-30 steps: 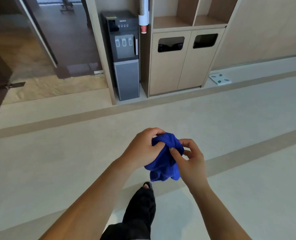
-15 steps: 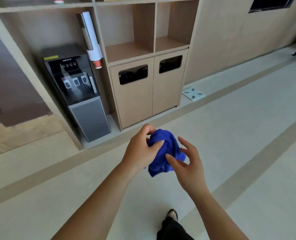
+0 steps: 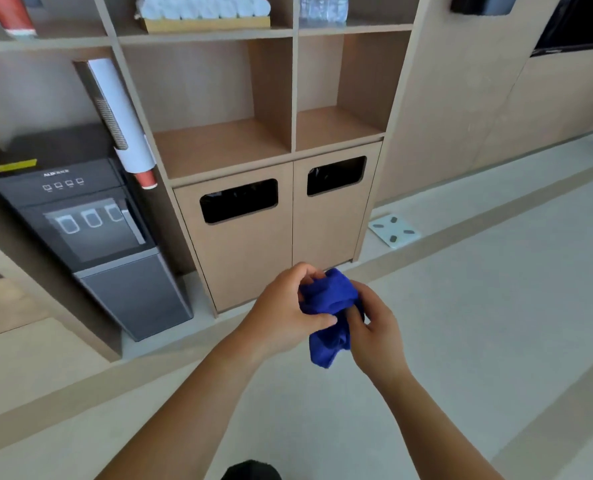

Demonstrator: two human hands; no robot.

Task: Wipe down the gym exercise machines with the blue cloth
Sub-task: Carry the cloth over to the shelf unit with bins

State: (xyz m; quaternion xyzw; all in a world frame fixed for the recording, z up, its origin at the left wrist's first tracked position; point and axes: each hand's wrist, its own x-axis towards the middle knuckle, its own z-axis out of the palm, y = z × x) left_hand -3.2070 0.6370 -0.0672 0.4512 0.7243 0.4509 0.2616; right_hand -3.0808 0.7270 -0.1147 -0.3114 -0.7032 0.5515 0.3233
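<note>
Since the earlier frame, the right hand (image 3: 374, 327) closed onto the blue cloth (image 3: 329, 306). Left hand (image 3: 284, 313) pinched its bunched top. Cloth was held between both hands, above the floor (image 3: 461, 306), near the bin cabinet (image 3: 274, 251).

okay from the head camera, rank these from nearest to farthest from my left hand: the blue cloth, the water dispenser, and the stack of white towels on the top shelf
1. Blue cloth: in the grip of the left hand itself, shared with the right hand.
2. Water dispenser: standing on the floor, ahead and to the left.
3. White towels: on the top shelf, high above and behind the bin cabinet.
</note>
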